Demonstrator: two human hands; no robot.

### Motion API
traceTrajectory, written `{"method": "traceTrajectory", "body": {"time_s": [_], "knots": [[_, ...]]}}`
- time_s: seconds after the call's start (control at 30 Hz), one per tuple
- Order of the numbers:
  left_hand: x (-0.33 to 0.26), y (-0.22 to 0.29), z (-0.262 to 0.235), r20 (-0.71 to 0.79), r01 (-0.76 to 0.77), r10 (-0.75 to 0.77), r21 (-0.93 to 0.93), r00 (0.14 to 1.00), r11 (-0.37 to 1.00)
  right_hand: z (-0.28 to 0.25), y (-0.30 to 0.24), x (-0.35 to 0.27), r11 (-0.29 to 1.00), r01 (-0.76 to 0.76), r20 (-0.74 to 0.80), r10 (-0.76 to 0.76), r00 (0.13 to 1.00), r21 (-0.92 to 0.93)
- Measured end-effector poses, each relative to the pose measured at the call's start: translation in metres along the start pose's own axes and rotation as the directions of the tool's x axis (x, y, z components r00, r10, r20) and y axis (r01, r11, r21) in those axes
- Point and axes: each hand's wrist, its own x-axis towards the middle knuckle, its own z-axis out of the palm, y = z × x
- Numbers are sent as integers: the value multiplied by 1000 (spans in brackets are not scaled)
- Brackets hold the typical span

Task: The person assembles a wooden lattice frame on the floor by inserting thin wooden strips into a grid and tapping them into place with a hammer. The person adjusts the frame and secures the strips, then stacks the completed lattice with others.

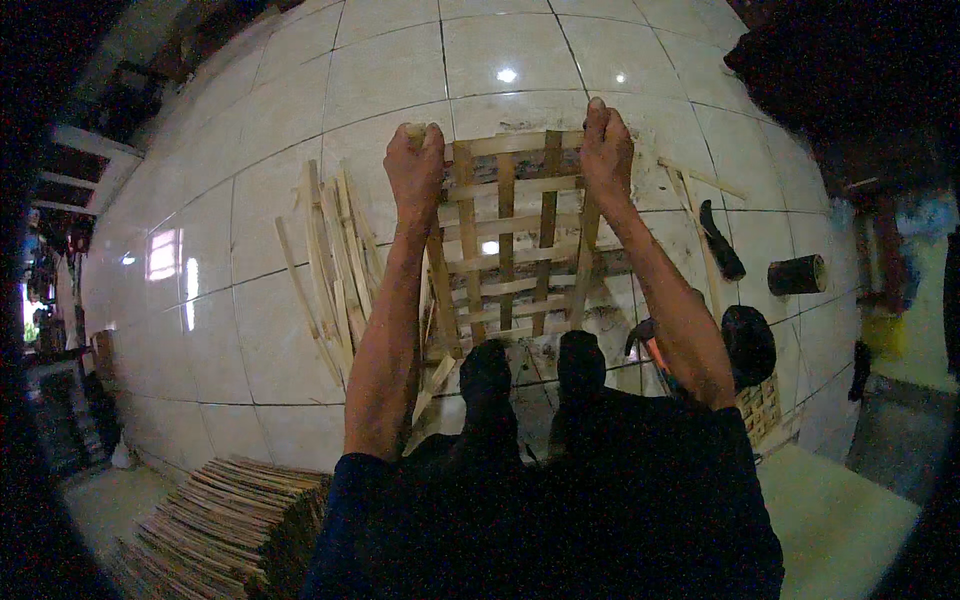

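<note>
From where I stand, the open lattice of bamboo strips [507,205] lies on the tiled floor [275,355] between the person's forearms, its longer axis seemingly running near to far. The left hand [415,168] is curled closed at its far left corner, the right hand [606,152] likewise at its far right; both seem to pinch the ends of the farthest cross strip [515,145]. Neither hand is nearer: the lattice stretches from both back toward the body.

Two dark-clad feet [488,378] block its near edge; whether they press on it, I can't tell. Loose strips [340,250] fan out just left of the left forearm. Right of the other forearm lie a curved black tool [721,240] and a dark cylinder [797,275], with an orange-handled tool [657,352] partly hidden nearer in. A bundle of thin sticks [225,515] sits near left.
</note>
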Motion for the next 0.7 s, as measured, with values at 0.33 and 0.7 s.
{"method": "traceTrajectory", "body": {"time_s": [0.33, 0.7], "knots": [[0, -4, -3, 75, 236, -227, -140, 971, 962, 11, 8, -6, 997, 76, -40, -77, 996, -8], [-2, 14, -20, 32, 309, -311, -243, 950, 919, 22, 16, -5, 991, 134, -18, -134, 991, 22]]}}
